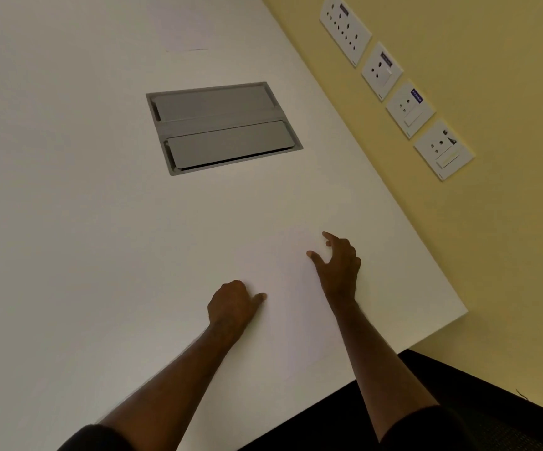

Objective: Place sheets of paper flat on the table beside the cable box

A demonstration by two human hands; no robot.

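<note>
While both hands rest low on the white desk (68, 190), I read a faint sheet of paper (291, 307) lying flat between them, its edges barely distinct from the surface. My left hand (232, 304) sits at the sheet's left side, fingers curled under and thumb pointing across onto the paper, clamped on nothing I can make out. My right hand (340, 262) lies on the sheet's far right part, fingers spread apart and pressing down, gripping nothing. The cable box (223, 126) is set into the desk well ahead of both hands and a little to the left, its two grey lids closed. The sheet's long axis seems to run away from me, roughly toward the box, though its pale outline leaves me unsure. A second sheet (182, 26) lies flat beyond the box at the far side. I judge the left hand the nearer one to the box, so any nudge closer would go forward and leftward.
</note>
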